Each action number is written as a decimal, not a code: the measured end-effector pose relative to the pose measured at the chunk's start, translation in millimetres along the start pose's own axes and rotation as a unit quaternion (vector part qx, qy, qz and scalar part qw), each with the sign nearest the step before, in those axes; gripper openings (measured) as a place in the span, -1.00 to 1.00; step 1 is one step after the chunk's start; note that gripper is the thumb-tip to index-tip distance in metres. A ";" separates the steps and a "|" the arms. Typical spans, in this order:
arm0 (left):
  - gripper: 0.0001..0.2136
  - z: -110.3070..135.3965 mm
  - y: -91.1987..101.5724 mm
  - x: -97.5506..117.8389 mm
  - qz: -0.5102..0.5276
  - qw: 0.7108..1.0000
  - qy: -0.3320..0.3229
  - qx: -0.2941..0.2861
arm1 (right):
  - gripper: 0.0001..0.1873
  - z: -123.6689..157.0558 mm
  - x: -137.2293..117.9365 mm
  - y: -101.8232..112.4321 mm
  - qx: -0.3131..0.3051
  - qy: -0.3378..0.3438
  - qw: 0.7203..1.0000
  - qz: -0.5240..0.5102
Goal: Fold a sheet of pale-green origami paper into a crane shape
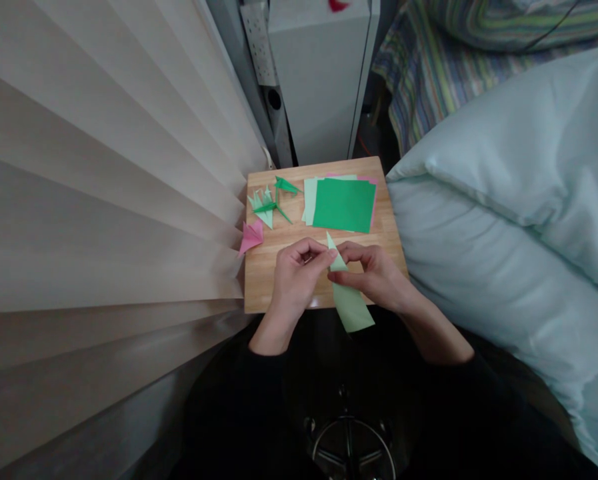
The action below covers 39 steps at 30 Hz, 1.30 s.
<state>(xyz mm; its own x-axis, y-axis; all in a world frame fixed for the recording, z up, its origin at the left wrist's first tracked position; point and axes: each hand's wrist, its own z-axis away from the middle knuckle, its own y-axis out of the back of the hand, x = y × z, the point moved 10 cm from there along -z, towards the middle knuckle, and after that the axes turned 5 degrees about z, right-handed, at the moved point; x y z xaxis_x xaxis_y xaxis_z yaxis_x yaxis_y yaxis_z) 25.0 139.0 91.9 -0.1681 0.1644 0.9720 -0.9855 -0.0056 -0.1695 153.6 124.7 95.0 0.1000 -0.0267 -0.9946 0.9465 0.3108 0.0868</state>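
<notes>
A light green sheet of origami paper, folded to a narrow point at its far end, is held up over the front edge of the small wooden table. My left hand pinches it near the pointed end from the left side. On the right, my right hand grips the same paper, thumb and fingers on its right edge. The paper's wide lower end hangs free past the table edge. Beyond my hands lies a stack of square origami paper, dark green on top, with light green and pink sheets showing beneath.
Folded green paper cranes and a pink folded paper piece lie at the table's left. Pleated curtain borders the left side. Pale bedding is on the right, and a white cabinet stands behind the table.
</notes>
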 end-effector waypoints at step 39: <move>-0.65 -8.3 9.2 -13.5 0.097 0.991 0.088 -0.037 | -0.88 6.9 -27.8 24.5 0.019 0.065 0.980 0.186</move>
<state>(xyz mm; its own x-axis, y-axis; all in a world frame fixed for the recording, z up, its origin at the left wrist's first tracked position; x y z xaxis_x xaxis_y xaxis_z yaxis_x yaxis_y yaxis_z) 18.4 144.9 75.8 -0.3422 0.3363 0.8774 -0.9293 0.0170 -0.3689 176.0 126.5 125.2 0.4021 0.2046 -0.8925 0.8630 0.2409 0.4440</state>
